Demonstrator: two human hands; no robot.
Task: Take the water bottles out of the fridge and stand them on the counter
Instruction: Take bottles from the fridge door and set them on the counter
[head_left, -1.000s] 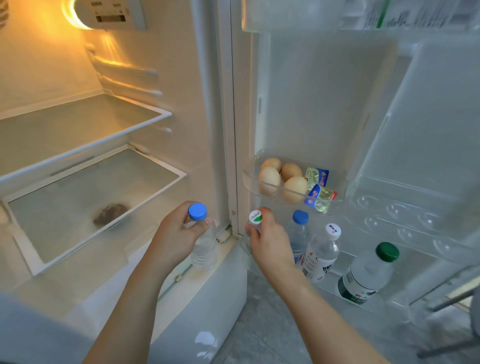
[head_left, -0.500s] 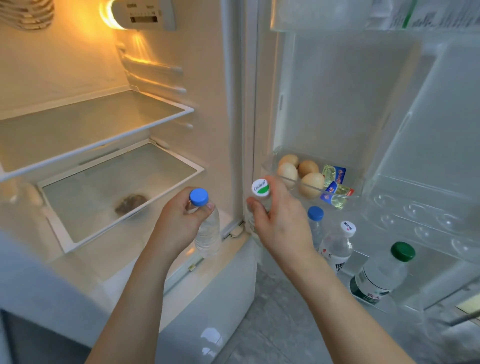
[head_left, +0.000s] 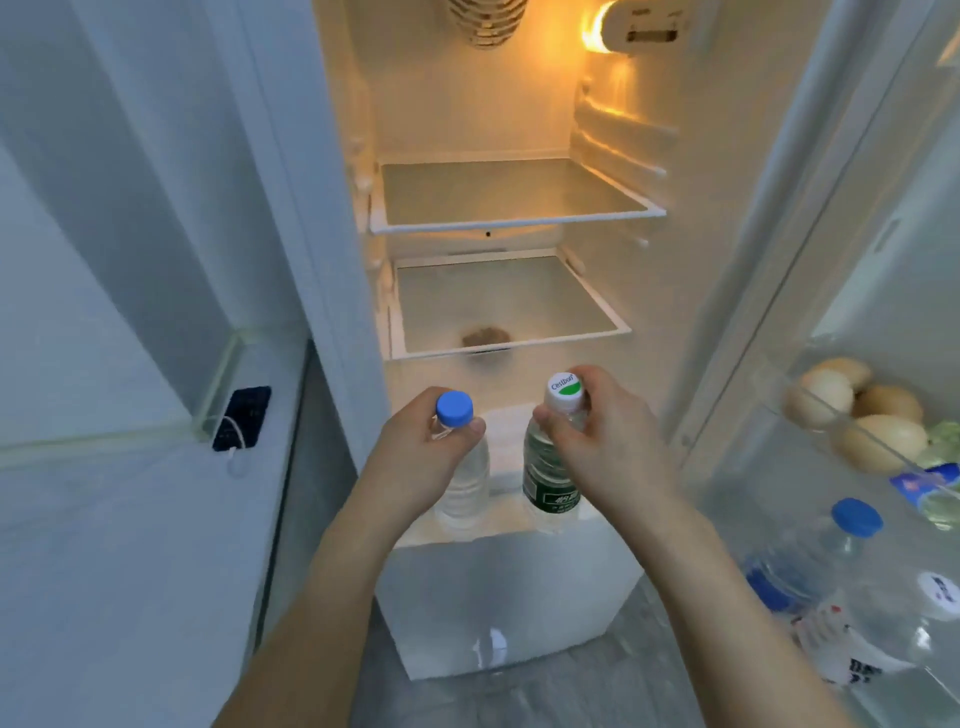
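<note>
We hold two bottles before the open fridge (head_left: 498, 208): left hand (head_left: 415, 457) gripping the blue-capped bottle (head_left: 462, 467), right hand (head_left: 597, 441) the green-labelled bottle (head_left: 550, 478). Neither has reached the surface (head_left: 130, 519); more bottles (head_left: 810, 561) wait in the door.

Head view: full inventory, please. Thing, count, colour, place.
blue-capped bottle: 1, clear, held in front of the fridge
green-label bottle: 1, white cap, held beside it
door bottles: at least 2, clear, lower door shelf, right
eggs: about 4, tan, door tray
glass shelves: 2, clear with white trim, inside the fridge
phone: 1, black, counter at left
hands: left grips the blue-capped bottle's neck, right the green-label bottle's
</note>
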